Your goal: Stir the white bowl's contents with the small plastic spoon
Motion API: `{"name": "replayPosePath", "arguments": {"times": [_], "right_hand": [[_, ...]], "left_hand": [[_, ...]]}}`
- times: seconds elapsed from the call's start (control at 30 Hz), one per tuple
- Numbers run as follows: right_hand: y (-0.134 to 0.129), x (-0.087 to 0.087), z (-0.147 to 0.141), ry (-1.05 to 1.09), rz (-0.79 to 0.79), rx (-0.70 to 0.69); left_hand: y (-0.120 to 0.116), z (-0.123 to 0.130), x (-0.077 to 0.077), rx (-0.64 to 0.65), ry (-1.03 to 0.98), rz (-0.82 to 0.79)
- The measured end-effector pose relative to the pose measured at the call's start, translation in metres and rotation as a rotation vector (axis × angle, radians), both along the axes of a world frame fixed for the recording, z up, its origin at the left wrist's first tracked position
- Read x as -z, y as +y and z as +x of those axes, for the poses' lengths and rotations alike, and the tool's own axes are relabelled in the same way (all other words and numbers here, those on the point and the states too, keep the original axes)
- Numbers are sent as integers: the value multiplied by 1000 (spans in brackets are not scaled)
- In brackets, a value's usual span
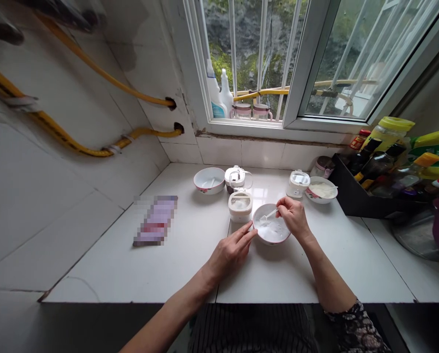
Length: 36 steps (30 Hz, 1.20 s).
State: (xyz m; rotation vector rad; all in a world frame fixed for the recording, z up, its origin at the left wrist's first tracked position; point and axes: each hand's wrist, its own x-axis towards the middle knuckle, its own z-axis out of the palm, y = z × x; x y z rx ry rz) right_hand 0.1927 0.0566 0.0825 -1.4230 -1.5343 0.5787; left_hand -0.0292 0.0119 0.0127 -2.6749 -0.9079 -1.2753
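A white bowl with a thin red rim (271,241) stands on the white tiled counter and holds white contents that look like powder or liquid. My left hand (231,250) lies against its left side, fingers stretched out and fingertips touching the rim. Pinched in my right hand (293,218) is a small white spoon (266,217), its end down inside the bowl. Just behind the bowl on the left is a white lidded container (240,206). Another white container with a dark base (235,177) sits behind that one, its clear lid raised.
A second bowl (209,187) with a spoon stands at back left. Toward the right are a lidded jar (298,184), a bowl of white food (321,190), a black box of bottles (366,201) and a glass lid (414,238). A blurred purple packet (156,220) lies left.
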Motion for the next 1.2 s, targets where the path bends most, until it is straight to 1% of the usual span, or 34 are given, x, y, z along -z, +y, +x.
{"name": "replayPosePath", "arguments": {"times": [0.1, 0.17, 0.33, 0.43, 0.6, 0.77, 0.87, 0.93, 1.0, 1.1, 1.17, 1.2], "right_hand": [[-1, 1, -3, -2, 11, -58], [-1, 2, -4, 41, -8, -65], [0, -1, 2, 238, -85, -24], [3, -3, 6, 359, -140, -37], [6, -4, 11, 480, -199, -57], [9, -5, 11, 552, -202, -38], [11, -7, 1, 563, -149, -14], [10, -8, -10, 525, -68, -8], [7, -9, -21, 418, 40, -8], [2, -9, -33, 110, 240, -21], [-1, -8, -37, -106, 362, -65], [-3, -7, -37, -181, 409, -89]], "left_hand": [[0, 0, -1, 3, -2, -6], [-1, 1, -2, 5, -4, -11], [-1, 1, -3, 4, -6, -8], [-1, 1, -2, 5, 0, -13], [-1, 1, -4, 6, 1, -12], [-1, 1, -4, 2, -4, -1], [-1, 2, -3, -1, -7, -16], [0, 2, -2, -1, -9, -10], [0, 2, -1, -2, -10, 1], [1, 1, 2, -7, -5, 6], [1, 1, 3, -11, 3, 1], [1, 1, 3, -13, 4, 2]]}}
